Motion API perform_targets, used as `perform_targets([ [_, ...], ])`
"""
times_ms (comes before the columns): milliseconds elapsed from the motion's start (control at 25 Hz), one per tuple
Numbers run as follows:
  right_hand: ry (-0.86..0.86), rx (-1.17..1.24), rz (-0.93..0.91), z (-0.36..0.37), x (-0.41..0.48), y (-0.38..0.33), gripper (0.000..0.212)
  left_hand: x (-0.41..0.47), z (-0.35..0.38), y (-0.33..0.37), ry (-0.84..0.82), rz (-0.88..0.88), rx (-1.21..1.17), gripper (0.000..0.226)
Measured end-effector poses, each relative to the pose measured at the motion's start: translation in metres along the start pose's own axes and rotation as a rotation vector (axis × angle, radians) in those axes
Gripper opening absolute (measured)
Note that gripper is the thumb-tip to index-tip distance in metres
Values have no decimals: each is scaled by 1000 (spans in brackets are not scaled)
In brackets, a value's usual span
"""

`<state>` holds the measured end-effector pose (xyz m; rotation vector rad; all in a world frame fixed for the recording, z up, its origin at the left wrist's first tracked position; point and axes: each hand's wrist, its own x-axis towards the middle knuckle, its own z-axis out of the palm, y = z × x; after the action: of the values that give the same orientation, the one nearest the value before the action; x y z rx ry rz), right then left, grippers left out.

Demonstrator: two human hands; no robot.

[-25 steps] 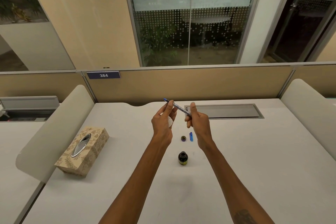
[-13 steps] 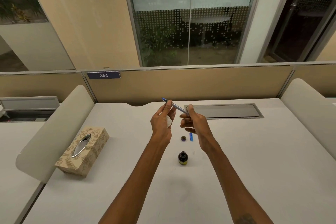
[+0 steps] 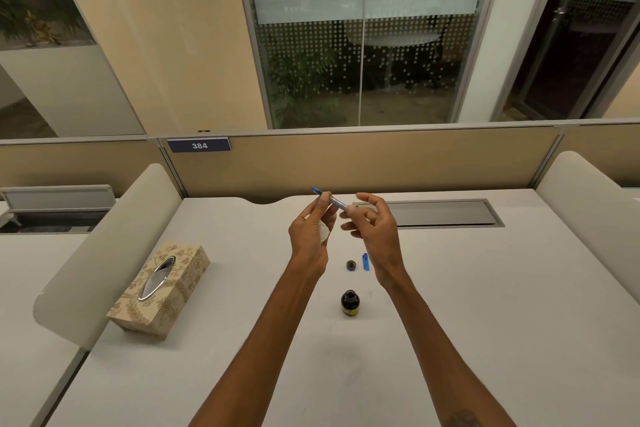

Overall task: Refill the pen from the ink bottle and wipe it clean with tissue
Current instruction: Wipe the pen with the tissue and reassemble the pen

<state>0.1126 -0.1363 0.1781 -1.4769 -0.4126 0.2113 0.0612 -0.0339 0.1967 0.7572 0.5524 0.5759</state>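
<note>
A slim blue and silver pen (image 3: 331,199) is held up over the middle of the white desk (image 3: 485,305), tip pointing up and left. My left hand (image 3: 311,236) pinches it near the tip and keeps a wad of white tissue (image 3: 323,231) against its palm. My right hand (image 3: 372,229) pinches the pen's lower end with thumb and forefinger, other fingers spread. Below the hands the dark ink bottle (image 3: 350,303) stands uncapped. Its cap (image 3: 351,265) and a small blue pen part (image 3: 365,262) lie just behind it.
A patterned tissue box (image 3: 162,291) sits at the left of the desk. A grey cable hatch (image 3: 443,213) is set into the back of the desk. Rounded white dividers (image 3: 114,246) flank both sides, with a beige partition behind.
My right hand has slid up along the pen toward my left hand and opened its other fingers. The pen has stayed at about the same tilt in my left hand.
</note>
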Motion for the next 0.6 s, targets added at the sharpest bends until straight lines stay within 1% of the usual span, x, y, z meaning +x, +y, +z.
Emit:
perform_targets([
  [80, 15, 21, 25, -1, 0, 0, 34, -1, 0, 0, -6, -7, -7, 28],
  [200, 1, -6, -22, -3, 1, 0, 43, -1, -1, 0, -3, -8, -16, 29],
  [280, 9, 19, 26, -3, 1, 0, 46, -2, -2, 0, 0, -17, -6, 29],
  [320, 14, 15, 34, -2, 0, -1, 52, -2, -2, -1, -3, -21, -5, 29],
  [400, 8, -44, -19, -1, 0, 0, 61, -2, -1, 0, -5, -16, -8, 26],
  [440, -3, -61, -48, -1, 1, 1, 61, -2, -1, 1, -1, -12, -4, 25],
  [520, -6, -62, -34, -1, 1, 3, 56, -1, 0, 1, 8, -13, 16, 26],
  [600, -2, -90, -23, 0, 2, 1, 58, -1, 0, 1, 6, -10, 20, 29],
])
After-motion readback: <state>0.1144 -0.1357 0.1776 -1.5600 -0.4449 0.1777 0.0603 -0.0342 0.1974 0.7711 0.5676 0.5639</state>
